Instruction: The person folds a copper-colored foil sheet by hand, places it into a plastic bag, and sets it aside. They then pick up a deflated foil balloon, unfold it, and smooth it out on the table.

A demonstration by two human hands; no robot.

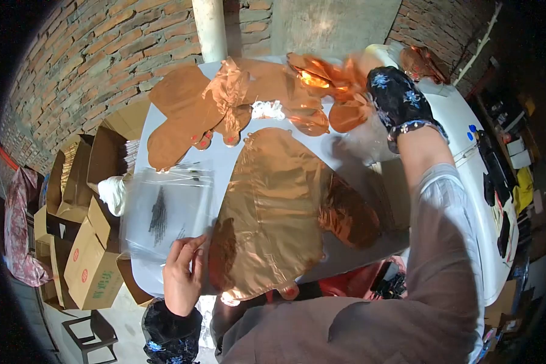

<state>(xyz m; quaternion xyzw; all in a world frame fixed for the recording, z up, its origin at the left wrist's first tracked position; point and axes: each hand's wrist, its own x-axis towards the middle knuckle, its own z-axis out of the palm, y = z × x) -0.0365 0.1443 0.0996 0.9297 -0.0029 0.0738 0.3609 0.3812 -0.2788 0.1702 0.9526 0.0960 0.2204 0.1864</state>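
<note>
A large copper-coloured foil piece (273,206), like an uninflated balloon, lies flat in front of me. My left hand (185,270) is at its lower left edge, beside the clear plastic bags (164,212). Its thumb and fingers are pressed together; a tiny white tip shows there, but what they hold is too small to name. My right hand (370,65) is a blur at the far right, at a heap of shiny copper foil (330,79), its fingers smeared and partly behind the dark floral cuff. More foil pieces (185,100) lie at the back left.
A white bundle of ties (267,110) lies at the back middle of the table (145,267). Open cardboard boxes (94,261) and a white cloth (112,195) stand left. A white rounded surface (467,170) is at right, a brick wall (115,54) behind, a dark stool (91,337) lower left.
</note>
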